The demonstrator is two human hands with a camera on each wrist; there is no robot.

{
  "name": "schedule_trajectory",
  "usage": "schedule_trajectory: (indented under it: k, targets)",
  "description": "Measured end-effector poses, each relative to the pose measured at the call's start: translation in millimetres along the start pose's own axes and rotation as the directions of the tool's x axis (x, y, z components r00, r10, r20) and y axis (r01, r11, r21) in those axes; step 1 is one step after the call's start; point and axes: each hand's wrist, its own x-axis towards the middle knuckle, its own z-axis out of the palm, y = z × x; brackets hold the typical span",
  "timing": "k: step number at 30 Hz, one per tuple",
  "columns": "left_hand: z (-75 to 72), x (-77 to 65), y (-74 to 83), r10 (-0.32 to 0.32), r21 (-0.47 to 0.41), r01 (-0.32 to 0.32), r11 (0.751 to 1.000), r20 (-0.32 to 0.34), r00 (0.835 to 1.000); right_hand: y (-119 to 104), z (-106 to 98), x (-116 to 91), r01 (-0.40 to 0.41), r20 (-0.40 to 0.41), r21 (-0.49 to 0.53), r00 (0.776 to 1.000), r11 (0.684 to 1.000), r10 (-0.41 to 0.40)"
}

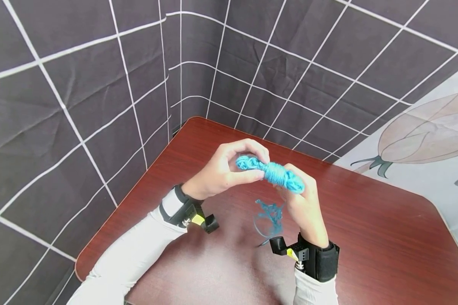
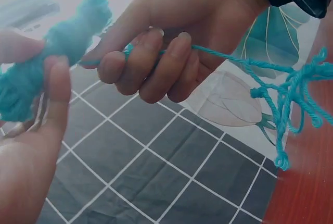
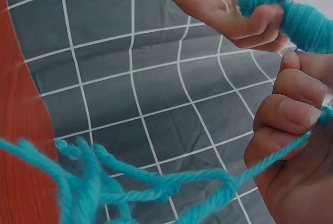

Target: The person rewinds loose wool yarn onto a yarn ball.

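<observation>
A bundle of bright blue yarn [image 1: 275, 173], wrapped tightly round its middle with looped ends, is held up above the table. My left hand [image 1: 229, 166] pinches it between thumb and fingers near its left end. My right hand [image 1: 302, 199] is at the other end, its fingers curled round the yarn strand [image 2: 218, 54] that runs from the bundle, as the left wrist view shows. Beyond those fingers the strand leads to a loose tangle of the same yarn [image 3: 109, 187], which hangs below the hands in the head view.
The reddish-brown table [image 1: 370, 212] spreads under both hands. Dark cloth with a white grid [image 1: 137, 84] stands along its left and back sides. On the right is a pale panel with a flower print [image 1: 423, 127]. Each wrist wears a black strapped camera [image 1: 318, 258].
</observation>
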Motion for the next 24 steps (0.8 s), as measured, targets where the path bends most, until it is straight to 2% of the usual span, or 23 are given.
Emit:
schedule_trajectory:
  k: [4,7,10,12,14,16,18,20,24]
  targets:
    - [6.3,1.9,11.2,0.053,0.086,-0.044,0.995,-0.108,0.993,2.2,0.0,-1.1,-0.001,0.024,0.023,1.0,1.0,0.0]
    - [9.8,3.7,14.9,0.13,0.226,-0.091,0.97,-0.164,0.978,1.4,1.1,-1.3,-0.002,0.039,0.036,0.999,0.999,0.0]
    - [11.1,4.3,15.9,0.21,0.419,-0.117,0.901,-0.184,0.96,-0.4,1.9,-0.5,-0.019,0.043,0.041,0.999,0.999,0.017]
    - [11.3,4.0,16.4,0.226,0.525,-0.103,0.845,-0.177,0.958,-1.3,2.3,0.2,-0.018,0.041,0.037,0.999,0.999,0.017]
    - [11.1,3.3,16.5,0.207,0.601,-0.077,0.796,-0.15,0.967,-1.9,2.3,0.5,-0.013,0.038,0.026,0.999,1.0,0.012]
    - [10.7,2.5,16.5,0.147,0.63,-0.044,0.775,-0.112,0.983,-2.1,2.1,0.1,-0.021,0.029,0.008,0.999,1.0,0.021]
    - [9.5,2.1,17.1,0.069,0.624,-0.014,0.781,-0.065,0.996,-1.8,1.7,-0.5,-0.034,0.019,-0.008,0.999,0.999,0.034]
    - [7.8,1.6,18.1,-0.003,0.589,0.007,0.808,-0.007,1.0,-1.3,1.2,-1.0,-0.054,0.008,-0.016,0.998,0.998,0.055]
    - [2.8,0.5,19.2,-0.107,0.437,0.04,0.899,0.129,0.986,-0.6,0.2,-1.6,-0.082,0.0,-0.021,0.997,0.996,0.082]
